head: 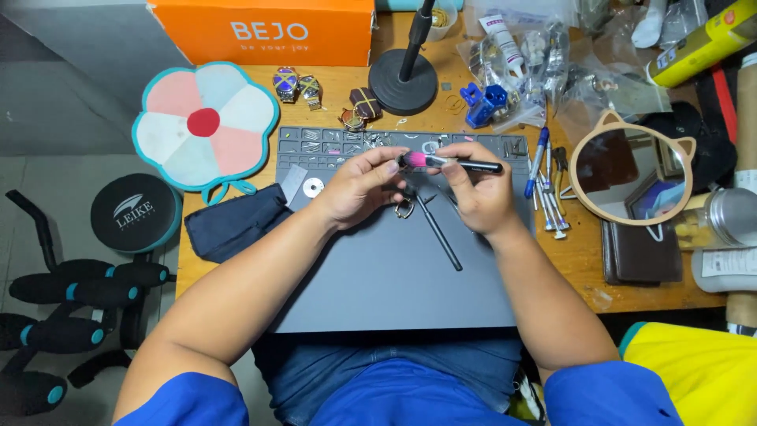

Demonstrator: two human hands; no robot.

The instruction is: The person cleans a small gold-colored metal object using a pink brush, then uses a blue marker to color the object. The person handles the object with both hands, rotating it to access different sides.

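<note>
My right hand (pixel 481 193) grips a slim black brush (pixel 471 165) with a pink tuft, held level above the grey work mat (pixel 394 276). My left hand (pixel 359 188) pinches a small part at the pink tuft; the part itself is hidden by my fingers. Under the hands lie a small metal ring-shaped piece (pixel 404 210) and a long black tool (pixel 438 233) on the mat. A little round silver disc (pixel 313 188) rests left of my left hand.
Along the mat's far edge run small compartments (pixel 331 142) with tiny parts. Pens and tools (pixel 546 189) lie to the right, beside a cat-eared mirror (pixel 631 170). A black stand base (pixel 403 81), watches (pixel 298 85), a flower-shaped pad (pixel 203 122), a dark cloth (pixel 236 225) and an orange box (pixel 264 31) surround it.
</note>
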